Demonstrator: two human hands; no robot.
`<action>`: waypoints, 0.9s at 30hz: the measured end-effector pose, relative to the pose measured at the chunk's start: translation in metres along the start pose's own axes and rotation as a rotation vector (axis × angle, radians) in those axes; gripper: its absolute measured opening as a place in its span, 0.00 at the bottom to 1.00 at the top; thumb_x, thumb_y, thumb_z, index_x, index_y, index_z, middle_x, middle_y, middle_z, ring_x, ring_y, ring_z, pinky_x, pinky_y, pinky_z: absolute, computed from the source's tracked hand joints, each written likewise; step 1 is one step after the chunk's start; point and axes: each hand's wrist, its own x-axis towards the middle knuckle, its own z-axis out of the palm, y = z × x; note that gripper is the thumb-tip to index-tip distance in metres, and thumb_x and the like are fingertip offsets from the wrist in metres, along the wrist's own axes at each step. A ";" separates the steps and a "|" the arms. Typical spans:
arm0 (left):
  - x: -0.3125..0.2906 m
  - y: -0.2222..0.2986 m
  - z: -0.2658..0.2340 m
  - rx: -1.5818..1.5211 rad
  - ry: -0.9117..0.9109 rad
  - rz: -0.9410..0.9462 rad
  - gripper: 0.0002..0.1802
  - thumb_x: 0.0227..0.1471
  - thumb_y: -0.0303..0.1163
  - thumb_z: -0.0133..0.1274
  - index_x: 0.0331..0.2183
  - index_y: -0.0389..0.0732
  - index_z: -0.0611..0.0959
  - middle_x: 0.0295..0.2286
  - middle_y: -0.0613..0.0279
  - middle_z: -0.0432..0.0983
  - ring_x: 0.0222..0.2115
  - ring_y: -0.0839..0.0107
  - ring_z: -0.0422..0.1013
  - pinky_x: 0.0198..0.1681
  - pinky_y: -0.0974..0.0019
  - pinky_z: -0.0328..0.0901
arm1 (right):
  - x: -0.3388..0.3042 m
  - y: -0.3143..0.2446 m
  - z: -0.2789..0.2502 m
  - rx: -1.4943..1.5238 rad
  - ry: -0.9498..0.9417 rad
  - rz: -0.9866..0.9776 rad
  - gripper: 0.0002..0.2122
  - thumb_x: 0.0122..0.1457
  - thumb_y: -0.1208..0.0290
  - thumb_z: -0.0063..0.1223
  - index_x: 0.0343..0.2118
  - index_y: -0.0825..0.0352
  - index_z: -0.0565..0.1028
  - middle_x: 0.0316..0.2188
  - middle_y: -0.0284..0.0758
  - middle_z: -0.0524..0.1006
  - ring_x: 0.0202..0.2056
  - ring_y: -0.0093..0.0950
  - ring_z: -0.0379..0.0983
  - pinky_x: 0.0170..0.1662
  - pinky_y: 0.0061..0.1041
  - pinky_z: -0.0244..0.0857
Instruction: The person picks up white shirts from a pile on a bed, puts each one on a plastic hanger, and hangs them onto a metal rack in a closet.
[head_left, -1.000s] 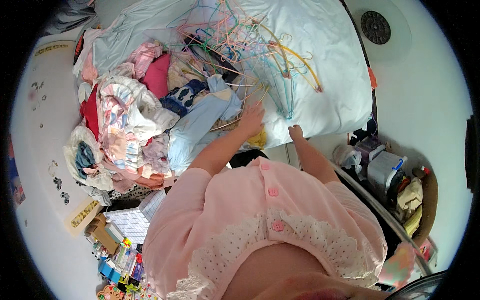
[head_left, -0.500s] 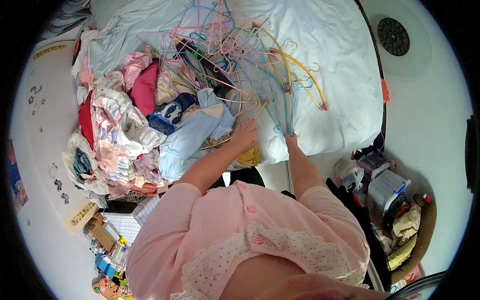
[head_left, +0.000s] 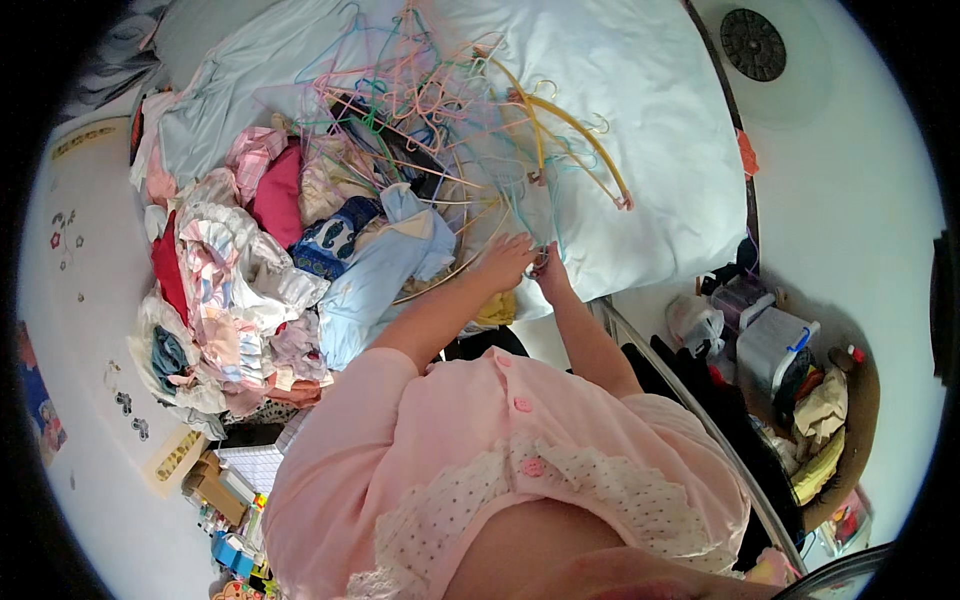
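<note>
On the bed (head_left: 650,150), right by its near edge, both hands meet at the bottom of a big tangle of hangers (head_left: 450,120). Left hand (head_left: 505,262) is spread fairly flat, fingers loosely curled, resting on the pale sheet where a couple of thin hanger wires run under it; can't really tell if it's got a proper hold on any of them. Right hand (head_left: 550,268) sits just beside it, touching or nearly so, and its grip looks pinched shut around a small hanger hook (head_left: 540,262) between thumb and fingers, though it's tiny at this size so take that loosely.

The hangers are mostly pastel: pink, green, blue, plus two yellow ones (head_left: 580,140) arcing out to the right of the heap. They're all knotted together on the light blue sheet, up and away from the hands.

Left of the hands is a light blue garment (head_left: 385,270) with a collar, lying on top of a big clothes pile (head_left: 230,290) that spreads across the left side of the bed: pinks, whites, a dark red piece, a navy patterned one (head_left: 335,240).

Off to the right, on the floor beside the bed, there's a clear plastic box (head_left: 770,345) and a basket (head_left: 850,430) with stuff crammed in it. Lower left, some small cardboard boxes (head_left: 215,490).
</note>
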 end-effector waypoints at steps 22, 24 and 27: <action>0.027 -0.006 -0.070 0.155 0.056 0.183 0.03 0.38 0.29 0.46 0.22 0.43 0.74 0.27 0.63 0.65 0.35 0.66 0.64 0.32 0.65 0.63 | -0.078 0.003 -0.028 -0.096 0.202 -0.162 0.11 0.57 0.62 0.35 0.22 0.62 0.62 0.09 0.23 0.53 0.09 0.16 0.48 0.11 0.17 0.42; 0.024 -0.005 -0.075 0.152 0.072 0.204 0.03 0.38 0.29 0.47 0.22 0.43 0.74 0.27 0.63 0.65 0.35 0.66 0.64 0.32 0.65 0.63 | -0.089 0.016 -0.035 -0.136 0.237 -0.185 0.12 0.57 0.61 0.35 0.21 0.63 0.62 0.09 0.24 0.54 0.09 0.16 0.48 0.10 0.18 0.43; 0.020 -0.001 -0.078 0.160 0.135 0.235 0.03 0.37 0.28 0.46 0.22 0.43 0.74 0.26 0.64 0.64 0.34 0.66 0.63 0.32 0.65 0.63 | -0.100 0.027 -0.050 -0.206 0.334 -0.198 0.13 0.56 0.60 0.36 0.21 0.63 0.63 0.09 0.25 0.56 0.09 0.17 0.50 0.11 0.19 0.44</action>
